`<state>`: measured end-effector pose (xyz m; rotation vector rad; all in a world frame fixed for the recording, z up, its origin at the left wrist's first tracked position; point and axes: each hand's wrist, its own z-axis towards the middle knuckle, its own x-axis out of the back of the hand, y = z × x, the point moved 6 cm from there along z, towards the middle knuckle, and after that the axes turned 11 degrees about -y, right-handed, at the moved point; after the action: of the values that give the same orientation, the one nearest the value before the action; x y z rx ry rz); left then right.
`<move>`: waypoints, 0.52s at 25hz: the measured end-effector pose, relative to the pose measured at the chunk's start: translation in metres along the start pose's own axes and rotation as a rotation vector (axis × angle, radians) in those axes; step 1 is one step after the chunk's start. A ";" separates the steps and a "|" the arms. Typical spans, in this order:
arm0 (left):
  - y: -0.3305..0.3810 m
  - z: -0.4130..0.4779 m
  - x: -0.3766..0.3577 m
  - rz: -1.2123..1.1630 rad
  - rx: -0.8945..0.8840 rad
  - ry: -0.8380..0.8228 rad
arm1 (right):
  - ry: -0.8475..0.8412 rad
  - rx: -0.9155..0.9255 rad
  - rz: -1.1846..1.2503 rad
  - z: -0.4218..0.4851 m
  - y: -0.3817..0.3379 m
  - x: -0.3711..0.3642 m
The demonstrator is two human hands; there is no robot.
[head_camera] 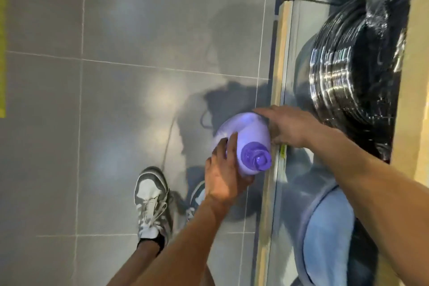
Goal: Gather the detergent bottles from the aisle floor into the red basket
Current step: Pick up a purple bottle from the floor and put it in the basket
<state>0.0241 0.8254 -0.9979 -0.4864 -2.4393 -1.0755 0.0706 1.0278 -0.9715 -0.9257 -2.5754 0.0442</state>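
View from a head-worn camera, looking straight down at a grey tiled aisle floor point(116, 100). At the centre, a pale lavender detergent bottle point(246, 130) with a darker purple cap point(255, 155) is held between 2 bare hands, cap end pointing up towards the camera. It appears to be off the floor, though motion blur makes that hard to confirm. The left hand point(222, 176) reaches in from the bottom of the view and grips the bottle's shoulder just beside the cap, fingers curled round the plastic; this looks like the hand carrying the weight. The right hand point(292, 127) comes in from the right and lies against the bottle's far side, fingers spread and mostly straight, pressing rather than clasping, probably to steady a wide, smooth body that 1 hand cannot close around. The bottle sits beside the pale edge of a low shelf point(281, 53) on the right, where black coiled goods wrapped in shiny plastic point(348, 72) are stacked. Below the hands, 1 grey and white sneaker point(151, 197) stands on the tiles. The red basket is not in view, so the bottle has yet to be carried to it. The 2-handed hold seems fit for that move, since the plastic looks slippery.
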 end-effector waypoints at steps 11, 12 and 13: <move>-0.014 0.078 0.091 0.329 -0.500 -0.115 | 0.252 -0.036 0.495 -0.008 -0.008 -0.041; -0.017 0.079 0.094 0.307 -0.489 -0.117 | 0.290 -0.013 0.527 -0.009 -0.016 -0.039; -0.018 0.080 0.096 0.297 -0.493 -0.133 | 0.317 0.005 0.533 -0.010 -0.023 -0.035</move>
<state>-0.0851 0.8875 -1.0083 -1.0672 -2.0988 -1.5465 0.0848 0.9870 -0.9708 -1.4616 -1.9853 0.0477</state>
